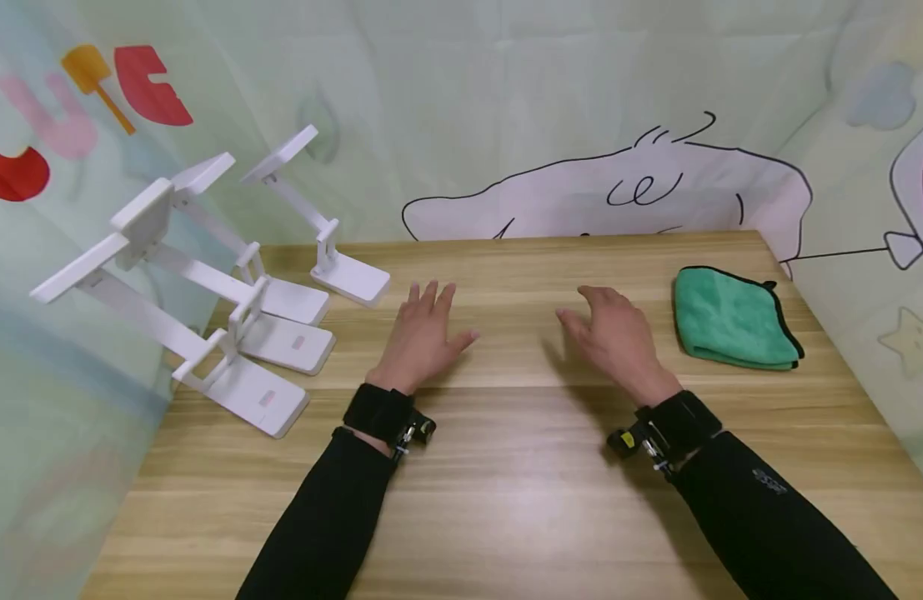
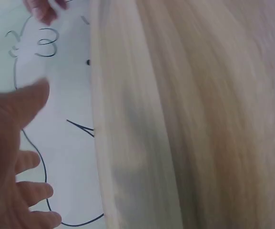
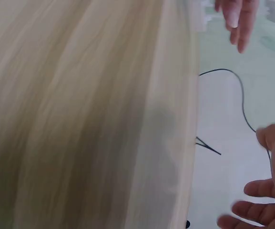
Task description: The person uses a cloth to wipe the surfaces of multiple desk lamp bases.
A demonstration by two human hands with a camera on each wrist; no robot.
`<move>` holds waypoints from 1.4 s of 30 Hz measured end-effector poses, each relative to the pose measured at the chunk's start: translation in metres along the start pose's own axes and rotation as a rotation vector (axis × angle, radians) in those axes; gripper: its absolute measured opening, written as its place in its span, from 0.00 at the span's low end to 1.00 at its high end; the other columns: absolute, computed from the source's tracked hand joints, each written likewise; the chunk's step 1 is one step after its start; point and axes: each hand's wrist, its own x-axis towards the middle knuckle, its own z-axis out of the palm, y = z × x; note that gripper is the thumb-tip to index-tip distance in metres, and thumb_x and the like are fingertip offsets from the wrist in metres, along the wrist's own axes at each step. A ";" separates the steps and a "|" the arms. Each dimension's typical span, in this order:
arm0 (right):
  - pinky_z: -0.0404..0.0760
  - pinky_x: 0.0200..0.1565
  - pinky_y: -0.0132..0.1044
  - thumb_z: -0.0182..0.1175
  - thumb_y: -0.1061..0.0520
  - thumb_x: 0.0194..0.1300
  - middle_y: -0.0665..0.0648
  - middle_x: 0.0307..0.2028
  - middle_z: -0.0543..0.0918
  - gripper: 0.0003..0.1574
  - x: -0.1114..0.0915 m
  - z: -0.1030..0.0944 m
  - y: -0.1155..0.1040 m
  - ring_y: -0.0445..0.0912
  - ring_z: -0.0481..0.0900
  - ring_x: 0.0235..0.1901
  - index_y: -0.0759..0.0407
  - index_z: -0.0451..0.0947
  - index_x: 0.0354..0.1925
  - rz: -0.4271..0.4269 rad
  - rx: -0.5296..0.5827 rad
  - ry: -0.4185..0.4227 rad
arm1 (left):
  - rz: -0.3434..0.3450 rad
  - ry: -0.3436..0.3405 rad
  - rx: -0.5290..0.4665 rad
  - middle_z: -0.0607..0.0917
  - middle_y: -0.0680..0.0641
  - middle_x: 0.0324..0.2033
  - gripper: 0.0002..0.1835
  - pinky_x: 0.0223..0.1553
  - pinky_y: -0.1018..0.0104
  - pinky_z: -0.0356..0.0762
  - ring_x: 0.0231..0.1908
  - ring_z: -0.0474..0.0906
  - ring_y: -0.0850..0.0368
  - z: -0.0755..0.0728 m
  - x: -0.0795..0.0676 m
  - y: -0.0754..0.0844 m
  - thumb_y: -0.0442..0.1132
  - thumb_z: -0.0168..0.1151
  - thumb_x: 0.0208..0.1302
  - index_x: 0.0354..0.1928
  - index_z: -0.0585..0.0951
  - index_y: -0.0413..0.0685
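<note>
My left hand (image 1: pixel 418 340) hovers over the wooden table with its fingers spread, holding nothing. Closest to it is a white folding stand (image 1: pixel 351 277), standing at the back with its top plate raised. Three more such stands line the table's left side: a front stand (image 1: pixel 257 396), a middle stand (image 1: pixel 288 340) and a rear stand (image 1: pixel 288 300). My right hand (image 1: pixel 615 340) is also above the table, empty, fingers loosely bent. To its right lies a folded green cloth (image 1: pixel 731 318) with black edging. In the left wrist view the thumb (image 2: pixel 30 102) sticks out away from the fingers.
The wooden table (image 1: pixel 499 500) ends at the back against a printed curtain (image 1: pixel 461 100) with cartoon drawings. The curtain also runs along the left and right sides. Black bands with small cameras sit on both wrists.
</note>
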 end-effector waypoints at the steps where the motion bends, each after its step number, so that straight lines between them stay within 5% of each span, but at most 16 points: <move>1: 0.74 0.48 0.60 0.47 0.36 0.71 0.70 0.53 0.77 0.38 -0.001 -0.001 -0.001 0.64 0.75 0.49 0.67 0.72 0.58 0.013 0.032 0.023 | -0.004 0.030 -0.025 0.60 0.38 0.71 0.41 0.70 0.45 0.52 0.71 0.49 0.40 0.000 -0.002 -0.001 0.63 0.54 0.66 0.73 0.58 0.48; 5: 0.73 0.31 0.46 0.48 0.42 0.72 0.61 0.31 0.80 0.25 -0.007 -0.001 -0.003 0.54 0.74 0.28 0.61 0.79 0.39 0.093 0.139 0.080 | -0.045 0.119 -0.120 0.80 0.43 0.53 0.20 0.54 0.52 0.73 0.54 0.73 0.47 -0.002 -0.009 -0.006 0.51 0.56 0.68 0.55 0.77 0.47; 8: 0.68 0.27 0.42 0.47 0.46 0.72 0.58 0.25 0.76 0.21 -0.013 0.001 -0.004 0.51 0.70 0.23 0.59 0.77 0.33 0.148 0.211 0.085 | -0.112 0.162 -0.170 0.82 0.47 0.39 0.10 0.41 0.55 0.76 0.40 0.75 0.50 -0.004 -0.009 -0.017 0.46 0.54 0.67 0.40 0.79 0.49; 11: 0.68 0.26 0.40 0.48 0.48 0.71 0.58 0.25 0.76 0.19 -0.018 0.005 -0.005 0.51 0.70 0.23 0.59 0.77 0.32 0.181 0.283 0.035 | -0.176 0.206 -0.170 0.80 0.45 0.37 0.09 0.40 0.53 0.74 0.40 0.74 0.47 -0.008 -0.003 -0.032 0.44 0.52 0.65 0.36 0.79 0.48; 18: 0.71 0.27 0.40 0.50 0.52 0.70 0.59 0.28 0.79 0.15 -0.021 0.016 -0.003 0.50 0.72 0.25 0.59 0.79 0.35 0.168 0.304 -0.109 | -0.237 0.244 -0.086 0.78 0.37 0.50 0.16 0.48 0.44 0.72 0.51 0.69 0.36 -0.018 0.016 -0.057 0.43 0.55 0.64 0.49 0.77 0.43; 28: 0.70 0.25 0.39 0.48 0.54 0.69 0.58 0.27 0.79 0.16 -0.023 0.019 0.000 0.50 0.72 0.23 0.60 0.79 0.34 0.183 0.242 -0.148 | -0.289 0.220 -0.044 0.73 0.35 0.58 0.24 0.53 0.38 0.68 0.58 0.64 0.34 -0.014 0.025 -0.071 0.44 0.56 0.64 0.60 0.73 0.43; 42: 0.70 0.26 0.39 0.49 0.55 0.67 0.59 0.27 0.79 0.15 -0.021 0.019 0.003 0.51 0.72 0.24 0.61 0.80 0.33 0.177 0.237 -0.137 | -0.328 0.040 0.034 0.52 0.28 0.70 0.37 0.65 0.35 0.55 0.69 0.41 0.28 -0.008 0.038 -0.080 0.49 0.52 0.66 0.72 0.56 0.39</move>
